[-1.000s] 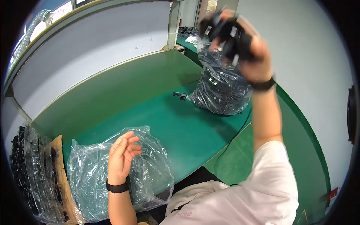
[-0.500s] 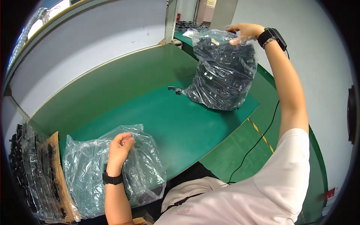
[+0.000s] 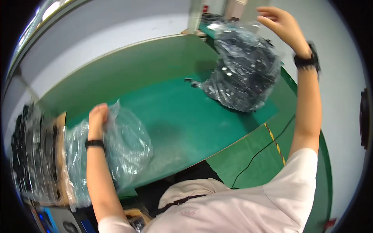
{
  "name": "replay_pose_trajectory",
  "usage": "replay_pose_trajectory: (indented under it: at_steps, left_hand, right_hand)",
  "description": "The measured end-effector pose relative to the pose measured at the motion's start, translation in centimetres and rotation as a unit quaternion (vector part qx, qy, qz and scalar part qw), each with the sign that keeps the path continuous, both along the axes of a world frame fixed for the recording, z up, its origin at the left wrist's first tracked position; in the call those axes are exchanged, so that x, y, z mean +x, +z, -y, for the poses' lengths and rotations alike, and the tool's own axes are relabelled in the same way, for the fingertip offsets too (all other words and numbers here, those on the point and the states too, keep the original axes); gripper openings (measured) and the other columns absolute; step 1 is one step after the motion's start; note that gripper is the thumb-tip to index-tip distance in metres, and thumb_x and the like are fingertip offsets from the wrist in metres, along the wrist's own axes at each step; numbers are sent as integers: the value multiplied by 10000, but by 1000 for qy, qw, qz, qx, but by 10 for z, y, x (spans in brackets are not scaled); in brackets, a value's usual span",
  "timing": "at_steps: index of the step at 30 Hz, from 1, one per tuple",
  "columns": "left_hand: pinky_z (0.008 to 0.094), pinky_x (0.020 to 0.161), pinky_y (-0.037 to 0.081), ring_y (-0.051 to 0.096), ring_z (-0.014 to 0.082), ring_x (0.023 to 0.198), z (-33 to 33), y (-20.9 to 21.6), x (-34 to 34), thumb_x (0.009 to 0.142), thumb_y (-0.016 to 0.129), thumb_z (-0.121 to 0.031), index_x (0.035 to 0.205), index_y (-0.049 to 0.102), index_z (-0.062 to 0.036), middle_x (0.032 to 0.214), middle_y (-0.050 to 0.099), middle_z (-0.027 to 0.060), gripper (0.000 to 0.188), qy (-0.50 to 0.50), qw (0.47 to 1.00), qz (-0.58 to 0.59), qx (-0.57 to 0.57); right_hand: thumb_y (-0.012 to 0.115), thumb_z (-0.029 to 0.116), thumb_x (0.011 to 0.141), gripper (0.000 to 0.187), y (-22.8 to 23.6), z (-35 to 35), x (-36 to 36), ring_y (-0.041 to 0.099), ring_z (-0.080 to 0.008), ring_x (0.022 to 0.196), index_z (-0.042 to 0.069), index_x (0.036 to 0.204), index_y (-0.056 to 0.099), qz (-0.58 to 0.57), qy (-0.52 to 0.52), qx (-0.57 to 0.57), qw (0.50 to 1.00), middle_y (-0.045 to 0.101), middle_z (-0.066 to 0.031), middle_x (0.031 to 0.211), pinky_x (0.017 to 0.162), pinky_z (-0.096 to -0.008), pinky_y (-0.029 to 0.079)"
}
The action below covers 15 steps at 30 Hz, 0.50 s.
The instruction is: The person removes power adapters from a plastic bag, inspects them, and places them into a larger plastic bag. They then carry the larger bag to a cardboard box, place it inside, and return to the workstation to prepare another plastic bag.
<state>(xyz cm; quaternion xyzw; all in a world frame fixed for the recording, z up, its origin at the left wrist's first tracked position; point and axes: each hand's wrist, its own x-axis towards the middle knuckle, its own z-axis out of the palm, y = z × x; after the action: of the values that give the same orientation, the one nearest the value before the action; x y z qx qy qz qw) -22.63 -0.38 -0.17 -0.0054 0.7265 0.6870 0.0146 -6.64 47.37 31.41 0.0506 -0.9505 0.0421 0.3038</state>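
My left fingers (image 3: 102,110) are curled together, clamped on the upper edge of the clear bag (image 3: 130,145), which hangs slack below and to their right and spreads over the counter (image 3: 171,112). My right fingers (image 3: 267,9) are apart and hold nothing, the thumb parted from the rest. Just below and left of them stands the filled bag (image 3: 248,73), packed with dark parts; its loose top comes close to my thumb. Farther out, on the side of that bag toward my left fingers, lie a few small black parts (image 3: 193,83). Beyond my left fingers, on the outer side, a wrapped stack (image 3: 39,155) of black pieces stands beside a strip of cardboard (image 3: 61,155).

To handle the film well, I'd pinch near the edge rather than bunch a deep fistful, draw it smoothly, and keep my forearm from pinning it. I'd also keep my right fingers clear of the filled bag's top, since a snag might tip it.

My left fingertips are turned from view, so I can't tell how many layers they hold. My left forearm covers part of the clear bag, blur smears its creases, and the contents of the filled bag run together. Whether my right thumb brushes its film I can't make out.
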Motion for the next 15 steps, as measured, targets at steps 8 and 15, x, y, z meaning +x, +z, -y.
replay_pose_trajectory:
  at_steps: [8,15]
  left_hand:
    - [277,638,363,512,91,694,-40,36,-21,768,608,-243,850,584,-129,798,609,-13,142,129,978,-44,159]
    - [307,667,366,465,148,831,3,39,4,817,482,-285,1054,484,-113,954,516,26,293,223,810,65,539]
  right_hand:
    - [645,246,763,460,-166,191,37,424,-320,1169,33,1153,527,142,427,-31,892,451,-187,1259,973,-409,321]
    - [647,354,744,531,-298,305,-14,372,-340,1183,147,1210,502,208,439,19,874,416,-153,1291,950,-469,323]
